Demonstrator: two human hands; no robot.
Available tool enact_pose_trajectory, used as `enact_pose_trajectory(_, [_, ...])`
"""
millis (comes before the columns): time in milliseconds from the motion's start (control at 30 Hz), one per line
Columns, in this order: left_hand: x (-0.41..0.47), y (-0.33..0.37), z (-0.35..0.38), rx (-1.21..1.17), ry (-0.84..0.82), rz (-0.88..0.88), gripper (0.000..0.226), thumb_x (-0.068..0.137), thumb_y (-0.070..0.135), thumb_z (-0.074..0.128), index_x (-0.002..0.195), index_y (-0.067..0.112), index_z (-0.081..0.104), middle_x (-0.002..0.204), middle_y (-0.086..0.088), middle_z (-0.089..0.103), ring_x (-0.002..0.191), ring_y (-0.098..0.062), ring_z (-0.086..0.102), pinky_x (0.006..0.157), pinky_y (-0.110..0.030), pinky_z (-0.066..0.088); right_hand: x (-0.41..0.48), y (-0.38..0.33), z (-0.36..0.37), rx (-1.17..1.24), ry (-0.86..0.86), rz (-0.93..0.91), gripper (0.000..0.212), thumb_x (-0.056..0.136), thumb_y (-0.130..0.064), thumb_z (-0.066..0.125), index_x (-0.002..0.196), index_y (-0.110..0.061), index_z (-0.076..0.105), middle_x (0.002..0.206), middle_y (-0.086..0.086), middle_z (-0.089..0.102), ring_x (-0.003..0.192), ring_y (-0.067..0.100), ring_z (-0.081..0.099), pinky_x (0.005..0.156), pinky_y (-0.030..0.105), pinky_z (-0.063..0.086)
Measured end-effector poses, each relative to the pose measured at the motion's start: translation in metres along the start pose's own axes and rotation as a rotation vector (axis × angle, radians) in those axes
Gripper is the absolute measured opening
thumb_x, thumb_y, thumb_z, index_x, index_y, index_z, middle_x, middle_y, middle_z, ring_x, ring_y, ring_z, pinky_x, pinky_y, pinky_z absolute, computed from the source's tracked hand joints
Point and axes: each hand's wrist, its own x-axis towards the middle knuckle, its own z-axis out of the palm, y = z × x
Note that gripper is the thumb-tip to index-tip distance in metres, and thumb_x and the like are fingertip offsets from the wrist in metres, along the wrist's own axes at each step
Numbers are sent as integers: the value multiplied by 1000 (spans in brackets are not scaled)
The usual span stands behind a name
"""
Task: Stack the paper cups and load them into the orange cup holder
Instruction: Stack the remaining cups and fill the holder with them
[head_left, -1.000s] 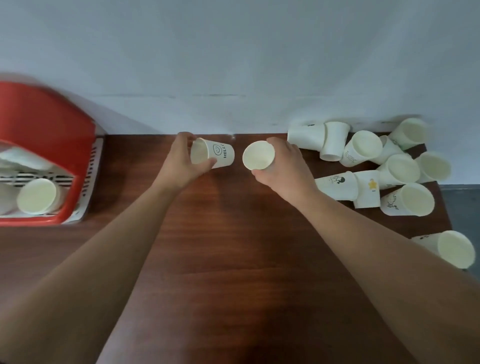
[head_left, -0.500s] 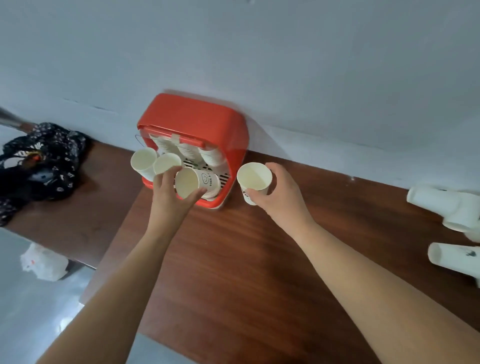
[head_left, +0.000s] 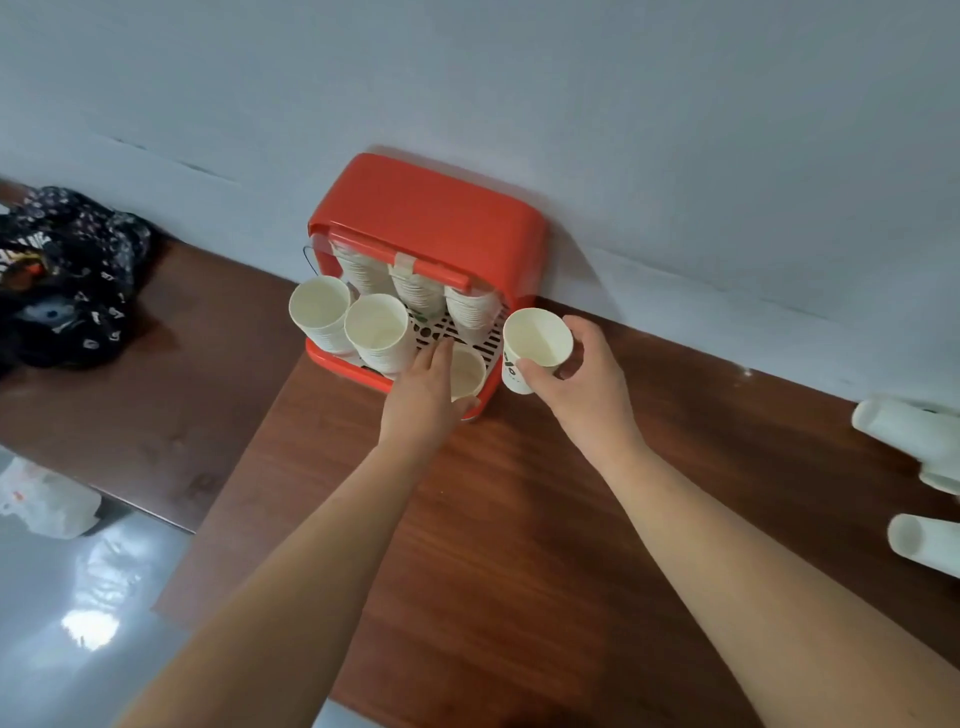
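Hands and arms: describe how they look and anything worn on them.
The left hand and right hand are bare: no gloves, rings or watch show. The left forearm and right forearm are bare to the frame's edge, with no sleeves in view.

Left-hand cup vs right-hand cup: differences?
Left cup sits low at the holder's front edge, half hidden by the left hand; right cup is held higher by the right hand at the holder's right side, mostly visible. Right cup shows black print; left cup shows none. Both white paper, mouths toward camera.
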Motion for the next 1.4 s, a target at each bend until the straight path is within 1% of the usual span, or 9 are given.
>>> enact_pose_trajectory(133, [-6, -10, -12, -217, 43, 7, 66, 92, 31, 69, 149, 17, 40, 150, -1, 46, 137, -18, 44, 107, -40, 44, 0, -4, 10, 106, -40, 15, 60, 78, -36, 82, 129, -30, 52, 122, -16, 59, 112, 4, 56, 91, 24, 51])
enact_pose_trajectory(267, [-20, -8, -43, -663, 81, -7, 41, 103, 40, 50, 142, 27, 52, 136, 17, 59, 125, 4, 52, 99, -13, 43, -6, -8, 30, 137, -111, -8, 60, 76, -44, 82, 128, -35, 52, 121, -20, 60, 111, 1, 58, 93, 28, 54])
enact_pose_trajectory(333, [-18, -10, -50, -739, 17, 39, 41, 102, 38, 53, 141, 28, 53, 136, 17, 60, 127, 2, 53, 101, -14, 43, -8, -12, 42, 135, -119, -30, 63, 75, -47, 82, 128, -36, 51, 123, -19, 60, 114, 4, 58, 95, 33, 55])
enact_pose_trajectory(467, [-9, -22, -47, -725, -26, 79, 46, 99, 37, 61, 143, 29, 51, 138, 17, 58, 129, -5, 53, 109, -35, 45, -6, -18, 57, 51, -82, -97, 64, 75, -42, 84, 128, -33, 50, 123, -17, 59, 113, 5, 58, 94, 33, 54])
enact_pose_trajectory(667, [-12, -35, -34, -618, -42, 148, 42, 101, 25, 58, 143, 32, 52, 134, 15, 59, 125, -4, 55, 102, -24, 46, -8, -1, 64, -140, -136, -144, 64, 79, -37, 82, 132, -26, 47, 123, -15, 56, 113, 3, 52, 91, 21, 45])
enact_pose_trajectory(867, [-9, -49, -3, -408, -17, 10, 47, 102, 21, 52, 149, 25, 46, 144, 6, 55, 125, -14, 54, 104, -32, 45, 2, 11, 82, -246, -246, -121, 64, 87, -29, 76, 144, -28, 47, 139, -8, 57, 128, 11, 51, 104, 24, 41])
enact_pose_trajectory(1000, [-4, -45, 0, -374, -5, -23, 45, 101, 18, 52, 146, 21, 49, 131, -4, 62, 115, -20, 58, 92, -26, 44, 8, 12, 84, -295, -262, -74, 66, 90, -27, 73, 148, -24, 43, 144, -3, 54, 133, 16, 48, 103, 25, 37])
enact_pose_trajectory(1233, [-45, -34, -4, -469, 55, -114, 37, 97, 16, 57, 134, 13, 50, 125, 1, 53, 108, -10, 54, 89, -20, 45, -17, 24, 42, -363, -158, 73, 57, 94, -42, 63, 145, -20, 46, 144, -1, 53, 130, 16, 52, 107, 35, 46])
enact_pose_trajectory(1400, [-83, -17, 29, -281, -273, -71, 34, 94, 24, 64, 125, 12, 57, 119, -3, 54, 110, -18, 56, 99, -33, 45, -78, 76, -29, -486, -35, 197, 51, 97, -45, 54, 142, -19, 51, 144, 0, 53, 131, 17, 51, 106, 35, 45])
